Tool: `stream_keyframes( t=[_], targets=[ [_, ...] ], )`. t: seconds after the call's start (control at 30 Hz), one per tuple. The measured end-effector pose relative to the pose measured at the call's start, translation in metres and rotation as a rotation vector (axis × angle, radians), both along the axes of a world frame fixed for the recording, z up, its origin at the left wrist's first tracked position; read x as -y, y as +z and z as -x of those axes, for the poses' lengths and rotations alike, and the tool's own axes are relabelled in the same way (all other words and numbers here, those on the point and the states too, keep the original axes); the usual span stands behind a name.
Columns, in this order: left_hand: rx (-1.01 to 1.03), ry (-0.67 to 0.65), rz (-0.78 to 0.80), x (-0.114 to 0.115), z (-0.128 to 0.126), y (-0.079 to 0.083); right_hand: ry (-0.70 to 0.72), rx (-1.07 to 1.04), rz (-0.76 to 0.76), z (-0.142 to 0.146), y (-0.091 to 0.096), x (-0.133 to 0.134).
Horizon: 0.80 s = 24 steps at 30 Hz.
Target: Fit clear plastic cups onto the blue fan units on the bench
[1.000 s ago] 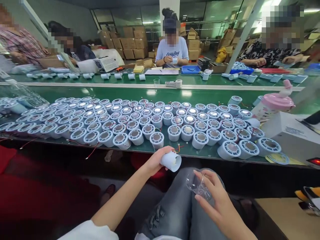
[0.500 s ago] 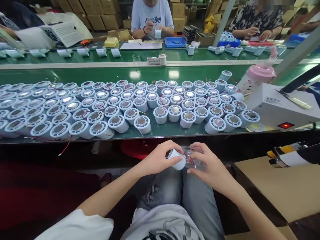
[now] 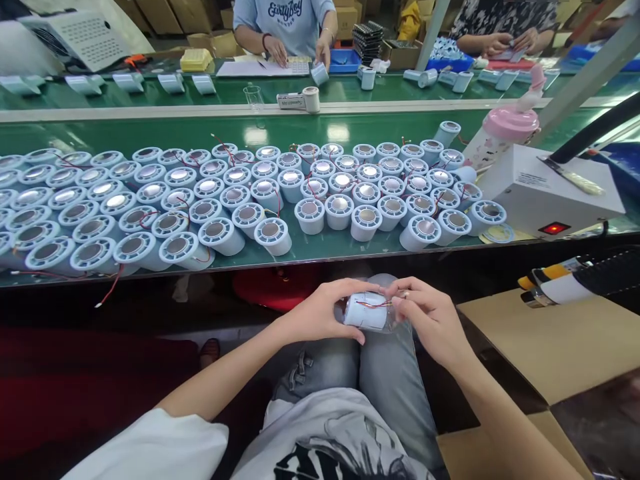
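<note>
Above my lap, my left hand (image 3: 331,312) is wrapped around a light-blue plastic cylinder (image 3: 366,313) lying on its side. A clear plastic cup (image 3: 391,321) surrounds it, at least at its right end. Red and dark wires (image 3: 375,305) run along the cylinder towards the right. My right hand (image 3: 425,312) pinches the wire ends near the mouth of the clear cup; the fingertips partly cover them. In front of my hands, many similar cylinders (image 3: 273,230) stand in rows on the green bench (image 3: 320,257), several with loose red wires.
A white box with a lit red switch (image 3: 554,229) and a pink bottle (image 3: 513,127) stand on the right. An open cardboard box (image 3: 550,333) is beside my right arm. Across the bench, a co-worker (image 3: 285,30) handles a cylinder; another person works at the right.
The cylinder has shifted right into the clear cup, from a tilted pose beside it. My right hand has gone from spread fingers around the cup to pinching the wires.
</note>
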<state>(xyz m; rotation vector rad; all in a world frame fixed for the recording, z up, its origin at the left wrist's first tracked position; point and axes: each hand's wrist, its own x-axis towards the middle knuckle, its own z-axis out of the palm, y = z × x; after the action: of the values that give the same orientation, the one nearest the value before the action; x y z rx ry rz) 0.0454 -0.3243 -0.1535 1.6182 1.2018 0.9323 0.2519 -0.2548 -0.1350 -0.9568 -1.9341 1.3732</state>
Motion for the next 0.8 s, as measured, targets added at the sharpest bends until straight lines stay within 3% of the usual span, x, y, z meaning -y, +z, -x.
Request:
stream_keyframes(
  t=[0.13, 0.23, 0.3, 0.37, 0.57, 0.8],
  targets=[
    [0.237, 0.021, 0.19, 0.003, -0.006, 0.002, 0.126, -0.08, 0.106, -0.008, -0.001, -0.006],
    [0.423, 0.065, 0.301, 0.007, -0.009, 0.004, 0.258, -0.029, -0.104, -0.014, -0.004, -0.004],
    [0.459, 0.047, 0.363, 0.009, -0.009, 0.006, 0.264, 0.006, -0.248, -0.018, -0.007, 0.001],
    [0.443, 0.008, 0.369, 0.011, -0.007, 0.009, 0.251, 0.0, -0.266, -0.023, -0.009, 0.005],
    [0.26, -0.012, 0.187, 0.015, -0.004, 0.017, 0.258, -0.04, -0.027, -0.027, -0.003, 0.008],
    [0.225, -0.021, 0.114, 0.018, -0.005, 0.021, 0.266, -0.094, 0.211, -0.025, 0.007, 0.009]
  ],
)
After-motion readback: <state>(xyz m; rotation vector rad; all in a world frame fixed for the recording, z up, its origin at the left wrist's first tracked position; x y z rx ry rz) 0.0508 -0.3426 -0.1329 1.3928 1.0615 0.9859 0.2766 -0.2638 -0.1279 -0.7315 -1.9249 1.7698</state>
